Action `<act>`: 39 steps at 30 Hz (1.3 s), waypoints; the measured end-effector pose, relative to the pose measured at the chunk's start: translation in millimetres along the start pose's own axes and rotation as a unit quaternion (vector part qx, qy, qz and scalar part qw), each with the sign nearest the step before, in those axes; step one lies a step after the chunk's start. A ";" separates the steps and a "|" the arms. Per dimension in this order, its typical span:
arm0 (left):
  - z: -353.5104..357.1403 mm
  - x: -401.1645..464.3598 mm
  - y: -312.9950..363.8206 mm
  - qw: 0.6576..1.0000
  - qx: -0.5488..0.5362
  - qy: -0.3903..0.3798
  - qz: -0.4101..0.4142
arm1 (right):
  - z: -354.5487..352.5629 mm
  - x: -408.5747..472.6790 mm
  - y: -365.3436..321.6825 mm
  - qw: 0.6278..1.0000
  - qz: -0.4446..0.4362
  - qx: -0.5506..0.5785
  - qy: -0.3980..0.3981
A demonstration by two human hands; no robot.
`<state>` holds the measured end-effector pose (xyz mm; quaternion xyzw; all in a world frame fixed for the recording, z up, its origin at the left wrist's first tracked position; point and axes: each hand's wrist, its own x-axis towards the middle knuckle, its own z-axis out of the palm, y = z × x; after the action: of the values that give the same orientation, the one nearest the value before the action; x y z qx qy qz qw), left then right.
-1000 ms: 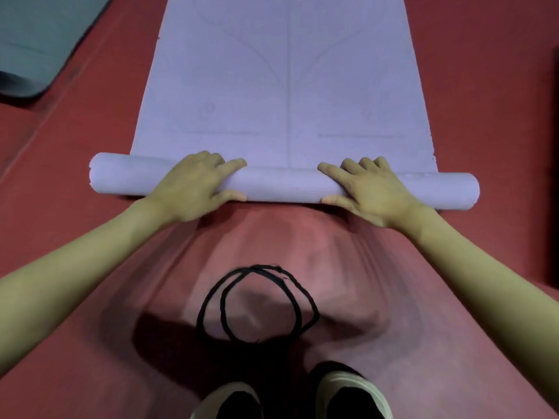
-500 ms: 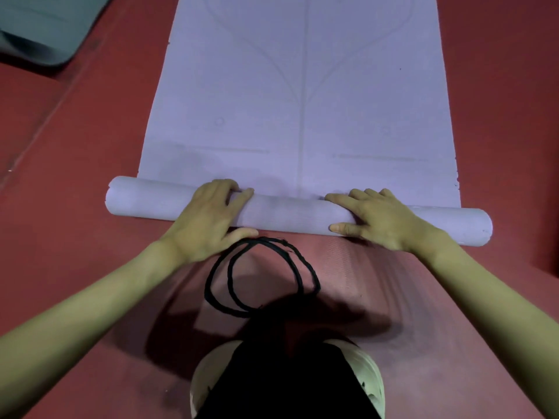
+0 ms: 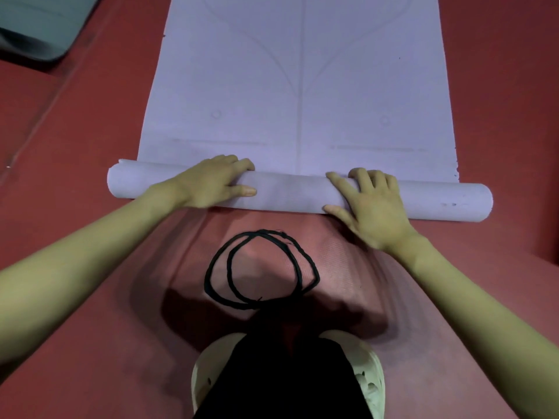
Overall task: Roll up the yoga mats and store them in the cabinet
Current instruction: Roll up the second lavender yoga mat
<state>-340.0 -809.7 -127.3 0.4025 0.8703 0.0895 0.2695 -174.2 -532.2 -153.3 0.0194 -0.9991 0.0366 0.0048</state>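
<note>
Shoes, pale, show at the bottom edge with dark trouser legs over them, standing on the red floor. Just beyond lies a black cord looped in two rings, apart from the mat. Next comes the roll, the near end of the lilac mat wound into a tube lying crosswise. The left hand grips the roll left of centre, fingers curled over the top and thumb along the near side. The right hand lies on it right of centre, fingers curled over the far side and thumb at the near edge. Beyond the roll the mat stretches flat, faint lines printed on it. At far left lies a grey mat, partly out of view.
</note>
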 end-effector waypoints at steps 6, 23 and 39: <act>32.6 -13.5 21.5 0.964 0.080 0.254 0.005 | -21.2 37.5 14.6 0.989 0.023 0.051 -0.136; 21.7 18.2 17.8 0.954 0.150 0.258 -0.020 | -1.2 50.2 6.0 0.998 0.068 -0.005 0.016; 0.3 50.2 7.2 0.969 0.110 0.213 -0.064 | 8.4 55.2 3.1 0.991 0.104 -0.013 0.084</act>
<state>-361.8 -767.5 -144.8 0.3443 0.9362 0.0599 0.0370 -229.6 -531.9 -161.3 -0.0881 -0.9921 0.0250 0.0852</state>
